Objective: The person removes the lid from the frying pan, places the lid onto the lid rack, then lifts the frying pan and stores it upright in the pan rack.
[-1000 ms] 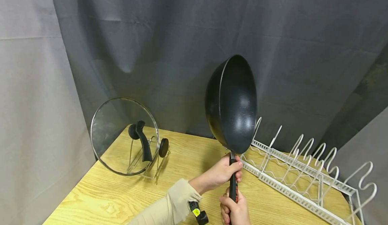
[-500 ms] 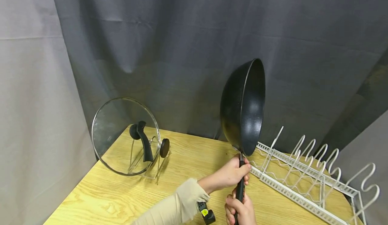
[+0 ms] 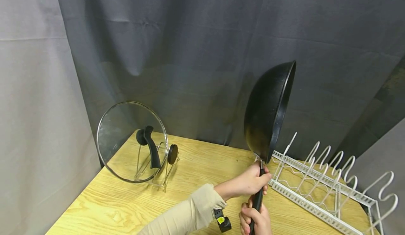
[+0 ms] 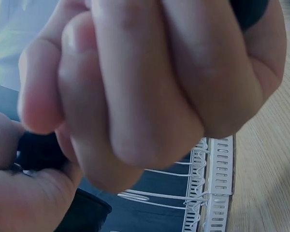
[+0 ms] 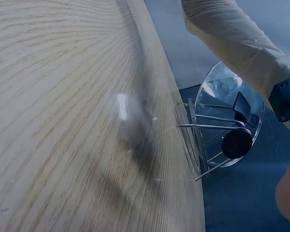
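Observation:
A black wok (image 3: 265, 108) is held upright above the table, its outer side toward me and its rim edge facing right. My left hand (image 3: 248, 182) grips the black handle (image 3: 257, 201) just below the bowl. Lower down the same handle, my right hand (image 3: 256, 219) is wrapped round it with the thumb across. In the left wrist view, the curled fingers of the right hand (image 4: 135, 92) fill the top, and part of the left hand (image 4: 29, 198) shows at lower left. The wok's inside is hidden from the head view.
A white wire pan rack (image 3: 316, 185) stands on the right of the wooden table (image 3: 110, 207), close by the wok. At left, a glass lid (image 3: 117, 147) with a black handle leans in a wire stand (image 3: 166, 178). A dark curtain (image 3: 190, 52) hangs behind.
Both hands have carried the wok to the right. It has turned, so its inside no longer shows and its outer side faces me. The lid and rack have stayed put.

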### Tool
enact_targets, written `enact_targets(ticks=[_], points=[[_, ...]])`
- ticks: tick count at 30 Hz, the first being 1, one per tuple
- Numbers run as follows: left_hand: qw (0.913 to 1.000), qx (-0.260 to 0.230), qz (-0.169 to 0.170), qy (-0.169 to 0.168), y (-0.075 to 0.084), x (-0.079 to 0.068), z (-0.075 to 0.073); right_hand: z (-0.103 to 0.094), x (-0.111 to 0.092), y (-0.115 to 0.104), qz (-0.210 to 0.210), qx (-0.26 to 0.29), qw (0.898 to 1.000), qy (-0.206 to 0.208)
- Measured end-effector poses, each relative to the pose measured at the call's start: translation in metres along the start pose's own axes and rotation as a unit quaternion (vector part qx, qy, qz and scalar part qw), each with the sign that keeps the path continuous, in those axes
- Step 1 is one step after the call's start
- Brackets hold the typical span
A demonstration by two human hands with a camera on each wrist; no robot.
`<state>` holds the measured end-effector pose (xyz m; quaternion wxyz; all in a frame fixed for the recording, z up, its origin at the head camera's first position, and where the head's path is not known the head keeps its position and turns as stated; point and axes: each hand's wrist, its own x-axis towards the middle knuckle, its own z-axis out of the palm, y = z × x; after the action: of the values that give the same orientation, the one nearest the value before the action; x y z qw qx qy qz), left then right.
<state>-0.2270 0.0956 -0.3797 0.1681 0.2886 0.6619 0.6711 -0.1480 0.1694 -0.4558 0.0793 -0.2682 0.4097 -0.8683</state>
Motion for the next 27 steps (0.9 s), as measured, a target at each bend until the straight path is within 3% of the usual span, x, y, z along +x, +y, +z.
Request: enact_targets(ticks=[12, 27], points=[[0.9991, 0.039, -0.009, -0.015, -0.002, 0.01, 0.011, -0.01, -0.007, -0.008, 0.005, 0.055, 0.998, -0.014], [0.9979, 0.058, -0.019, -0.021, -0.003, 0.018, 0.024, -0.022, -0.01, -0.011, -0.016, 0.148, 0.985, -0.086]])
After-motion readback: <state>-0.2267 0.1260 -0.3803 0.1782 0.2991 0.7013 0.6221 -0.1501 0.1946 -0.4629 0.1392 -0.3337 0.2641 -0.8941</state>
